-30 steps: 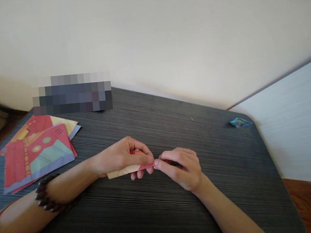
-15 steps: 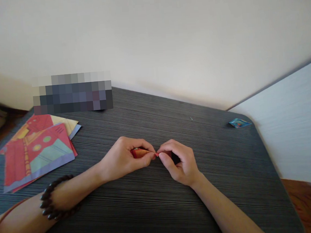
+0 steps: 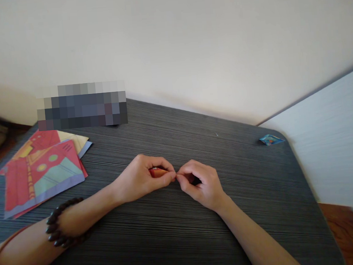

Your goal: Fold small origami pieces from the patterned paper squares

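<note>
Over the middle of the dark table, my left hand (image 3: 147, 174) pinches a small orange-red folded paper (image 3: 159, 172), mostly hidden behind its thumb and fingers. A beaded bracelet (image 3: 56, 227) circles my left wrist. My right hand (image 3: 201, 184) meets it fingertip to fingertip, its thumb and forefinger pressed together at the pointed end of the paper. That end is covered by the fingertips.
Colourful printed paper sheets (image 3: 44, 173) lie at the left of the dark wood-grain table (image 3: 173, 240). Behind them is a pixelated dark object (image 3: 83, 109). A small blue packet (image 3: 270, 140) rests near the right corner. A wall and a white panel (image 3: 335, 143) border the table.
My right thumb and forefinger have closed over the red tip that showed between the hands. Otherwise both hands have barely shifted.
</note>
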A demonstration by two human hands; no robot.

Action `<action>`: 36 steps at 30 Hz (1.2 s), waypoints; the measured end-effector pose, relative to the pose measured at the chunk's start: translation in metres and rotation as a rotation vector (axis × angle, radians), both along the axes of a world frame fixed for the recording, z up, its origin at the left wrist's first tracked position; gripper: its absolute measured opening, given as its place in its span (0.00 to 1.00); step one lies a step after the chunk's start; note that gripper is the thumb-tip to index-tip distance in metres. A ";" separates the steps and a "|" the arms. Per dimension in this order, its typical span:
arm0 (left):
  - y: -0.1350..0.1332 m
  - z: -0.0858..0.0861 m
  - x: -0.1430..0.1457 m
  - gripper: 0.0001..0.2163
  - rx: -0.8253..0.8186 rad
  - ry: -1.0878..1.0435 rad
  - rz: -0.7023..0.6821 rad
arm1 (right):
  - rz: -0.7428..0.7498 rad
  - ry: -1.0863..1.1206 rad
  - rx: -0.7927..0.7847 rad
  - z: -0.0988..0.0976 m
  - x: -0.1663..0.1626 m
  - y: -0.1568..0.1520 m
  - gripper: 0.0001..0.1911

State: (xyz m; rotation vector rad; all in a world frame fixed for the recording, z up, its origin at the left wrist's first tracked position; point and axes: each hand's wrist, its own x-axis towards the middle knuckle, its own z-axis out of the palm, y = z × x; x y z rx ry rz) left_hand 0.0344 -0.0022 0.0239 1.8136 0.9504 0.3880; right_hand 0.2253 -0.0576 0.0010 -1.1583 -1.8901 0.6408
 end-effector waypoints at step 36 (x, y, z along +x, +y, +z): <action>0.004 -0.006 -0.002 0.11 0.000 -0.021 0.072 | -0.214 0.034 -0.082 0.004 -0.001 0.000 0.04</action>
